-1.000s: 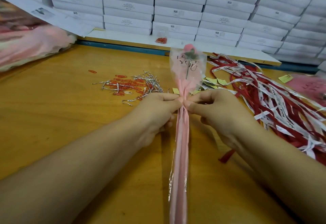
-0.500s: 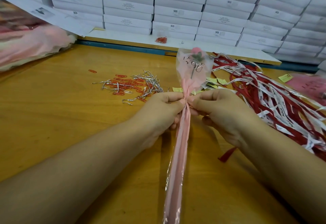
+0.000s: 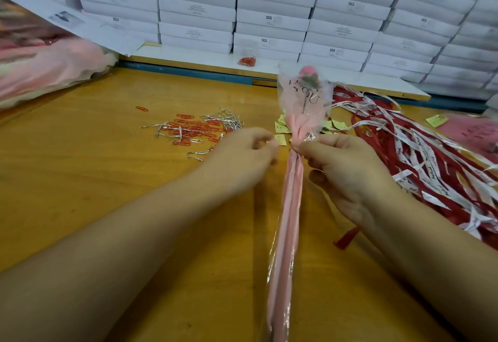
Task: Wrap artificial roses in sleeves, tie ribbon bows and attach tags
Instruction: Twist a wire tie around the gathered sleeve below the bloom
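A pink artificial rose (image 3: 307, 72) sits inside a clear-and-pink sleeve (image 3: 289, 207) printed with "YOU", lying lengthways on the wooden table (image 3: 80, 180). My right hand (image 3: 342, 169) pinches the gathered neck of the sleeve, where a silver twist tie (image 3: 310, 136) shows. My left hand (image 3: 245, 155) is off the sleeve, a little to its left, fingers loosely curled with nothing visible in them. Small yellow tags (image 3: 281, 139) lie just behind my hands. Red and white printed ribbons (image 3: 420, 158) are heaped to the right.
Red paper clips (image 3: 188, 128) and silver twist ties (image 3: 226, 120) are scattered left of centre. A bag of pink sleeves (image 3: 45, 69) lies at far left. Stacked white boxes (image 3: 269, 10) wall the back. More pink sleeves (image 3: 474, 131) lie far right.
My left hand has let go of the sleeve's neck and moved left. The right hand keeps its pinch. The rose's head has swung slightly to the right.
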Demonstrator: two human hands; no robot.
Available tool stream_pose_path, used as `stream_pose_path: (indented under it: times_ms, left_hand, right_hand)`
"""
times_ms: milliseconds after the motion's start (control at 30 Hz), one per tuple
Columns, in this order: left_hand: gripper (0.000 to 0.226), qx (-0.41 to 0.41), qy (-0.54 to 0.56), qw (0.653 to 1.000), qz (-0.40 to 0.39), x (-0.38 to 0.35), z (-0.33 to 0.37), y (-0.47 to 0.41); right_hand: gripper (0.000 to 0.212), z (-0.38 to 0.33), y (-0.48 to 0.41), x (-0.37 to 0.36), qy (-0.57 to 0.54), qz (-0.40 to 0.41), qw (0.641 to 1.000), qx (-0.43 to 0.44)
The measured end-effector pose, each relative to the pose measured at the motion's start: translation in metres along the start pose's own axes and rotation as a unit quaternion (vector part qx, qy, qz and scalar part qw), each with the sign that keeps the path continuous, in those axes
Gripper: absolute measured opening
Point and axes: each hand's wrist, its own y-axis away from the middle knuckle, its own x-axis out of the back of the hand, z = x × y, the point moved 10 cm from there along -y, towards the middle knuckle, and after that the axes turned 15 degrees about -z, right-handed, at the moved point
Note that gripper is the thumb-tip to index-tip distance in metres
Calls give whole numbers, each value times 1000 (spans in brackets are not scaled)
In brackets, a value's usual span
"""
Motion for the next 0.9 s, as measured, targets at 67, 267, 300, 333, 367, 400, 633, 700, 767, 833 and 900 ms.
stream_pose_path:
  times_ms: [67, 267, 300, 333, 367, 400, 633, 700, 767, 833, 900]
  left_hand:
    - [28, 53, -191, 976, 90, 37, -9, 2]
    - [10, 219, -274, 933, 76, 89, -58, 9]
    - [11, 222, -263, 937, 64, 88, -62, 9]
    - [12, 219, -248, 942, 55, 86, -64, 8]
    - [12, 213, -237, 947, 51, 85, -65, 8]
    - [10, 206, -230, 950, 49, 84, -66, 7]
    - [20, 200, -241, 949, 40, 75, -65, 1]
    - [20, 198, -240, 949, 48, 75, -66, -2]
    - [19, 189, -223, 954, 63, 77, -67, -3]
    - [21, 179, -205, 958, 89, 82, -69, -3]
    - [24, 161, -189, 961, 123, 90, -68, -3]
  right_hand:
    - [22, 1, -1, 7, 4, 17, 1000, -10]
    - [14, 6, -2, 11, 18, 17, 999, -24]
    - [13, 7, -1, 9, 19, 14, 999, -27]
    - [13, 7, 0, 7, 19, 12, 999, -29]
    - [13, 7, 0, 6, 19, 10, 999, -30]
    - [13, 6, 1, 6, 18, 8, 999, -29]
    - [18, 4, 0, 5, 19, -5, 1000, -22]
    - [18, 5, 0, 5, 17, -5, 1000, -19]
    - [18, 5, 0, 7, 20, -1, 1000, -18]
    - [16, 5, 1, 7, 23, -1, 1000, -19]
    - [17, 5, 1, 6, 23, -2, 1000, -18]
